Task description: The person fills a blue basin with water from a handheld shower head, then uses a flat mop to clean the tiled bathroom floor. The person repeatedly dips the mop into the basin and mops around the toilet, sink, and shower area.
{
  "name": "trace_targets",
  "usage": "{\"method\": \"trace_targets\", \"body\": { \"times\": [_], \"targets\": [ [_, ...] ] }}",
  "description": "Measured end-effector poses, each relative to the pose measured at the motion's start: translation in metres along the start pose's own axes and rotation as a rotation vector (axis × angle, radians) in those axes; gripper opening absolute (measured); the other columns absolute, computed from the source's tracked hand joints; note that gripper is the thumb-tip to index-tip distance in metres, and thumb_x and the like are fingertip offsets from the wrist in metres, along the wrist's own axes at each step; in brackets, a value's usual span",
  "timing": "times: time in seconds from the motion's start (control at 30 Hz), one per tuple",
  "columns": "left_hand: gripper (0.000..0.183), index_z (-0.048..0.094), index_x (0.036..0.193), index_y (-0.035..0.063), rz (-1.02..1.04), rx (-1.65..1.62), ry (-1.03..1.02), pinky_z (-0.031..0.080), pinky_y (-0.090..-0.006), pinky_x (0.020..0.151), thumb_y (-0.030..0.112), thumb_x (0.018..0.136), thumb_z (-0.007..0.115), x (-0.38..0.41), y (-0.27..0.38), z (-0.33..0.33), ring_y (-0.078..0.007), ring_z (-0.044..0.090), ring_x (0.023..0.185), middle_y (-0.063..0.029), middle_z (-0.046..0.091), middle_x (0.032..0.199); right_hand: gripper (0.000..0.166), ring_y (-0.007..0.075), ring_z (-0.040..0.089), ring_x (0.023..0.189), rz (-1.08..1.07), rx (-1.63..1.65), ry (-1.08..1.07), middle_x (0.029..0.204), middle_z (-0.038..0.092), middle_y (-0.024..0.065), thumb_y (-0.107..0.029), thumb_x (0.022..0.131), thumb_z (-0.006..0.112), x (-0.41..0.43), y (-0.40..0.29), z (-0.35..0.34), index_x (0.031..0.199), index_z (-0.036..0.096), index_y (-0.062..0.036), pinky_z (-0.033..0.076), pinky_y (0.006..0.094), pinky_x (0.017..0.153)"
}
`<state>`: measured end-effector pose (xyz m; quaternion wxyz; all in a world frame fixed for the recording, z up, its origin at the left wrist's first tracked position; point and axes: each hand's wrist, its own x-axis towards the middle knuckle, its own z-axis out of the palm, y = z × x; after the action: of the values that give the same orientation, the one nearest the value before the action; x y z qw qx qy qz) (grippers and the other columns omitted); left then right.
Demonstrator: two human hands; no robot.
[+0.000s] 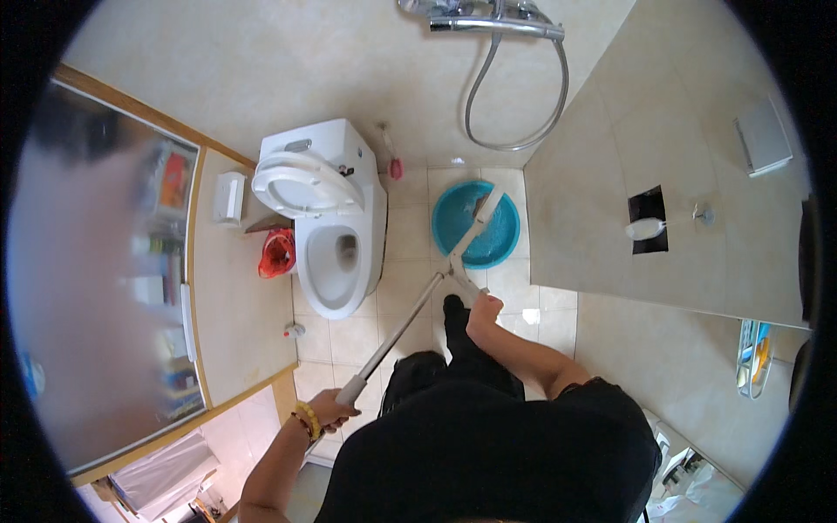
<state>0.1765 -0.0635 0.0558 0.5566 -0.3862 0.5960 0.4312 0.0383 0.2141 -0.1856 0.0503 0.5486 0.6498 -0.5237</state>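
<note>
My left hand (332, 410), with a yellow bead bracelet at its wrist, grips the pole (399, 332) of a flat mop near its pale sleeve. The long mop head (465, 243) lies slantwise, its far end over a round teal basin (440, 227) that holds water. At the near end of the head, my right hand (484, 312) is closed on it. Something brownish shows beside the mop head inside the basin; I cannot tell what it is.
A toilet (332, 271) with raised lid stands left of the basin, beside a red-lined bin (277, 253). A pink-headed brush (395, 167) hangs behind. A shower hose (468, 118) loops from the far wall. A tiled wall (575, 216) rises at the right.
</note>
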Motion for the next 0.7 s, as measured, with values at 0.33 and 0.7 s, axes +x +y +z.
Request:
{"method": "trace_targets", "body": {
  "times": [0.33,0.7],
  "targets": [
    [0.025,0.048,0.090,0.0042,-0.071,-0.125,-0.100,0.032,-0.0237,0.039,0.009,0.075,0.067,-0.060,-0.031,-0.013,-0.0084,0.039,0.045,-0.0011,0.045,0.058,0.029,0.0291,0.055,0.080,-0.309,0.047,0.117,0.088,0.056,0.0181,-0.026,0.084,0.054,0.130,-0.020,0.007,0.093,0.048,0.0010,0.044,0.0388,0.073],
    [0.029,0.051,0.098,0.0024,-0.080,0.109,0.021,0.039,-0.0239,0.043,0.013,0.075,0.067,-0.106,-0.018,-0.003,-0.0097,0.046,0.047,-0.0018,0.051,0.060,0.035,0.0214,0.052,0.054,-0.139,0.058,-0.303,0.060,0.055,0.0098,-0.030,0.087,0.048,0.194,-0.048,0.051,0.075,0.060,0.0009,0.042,0.0360,0.053]
  ]
}}
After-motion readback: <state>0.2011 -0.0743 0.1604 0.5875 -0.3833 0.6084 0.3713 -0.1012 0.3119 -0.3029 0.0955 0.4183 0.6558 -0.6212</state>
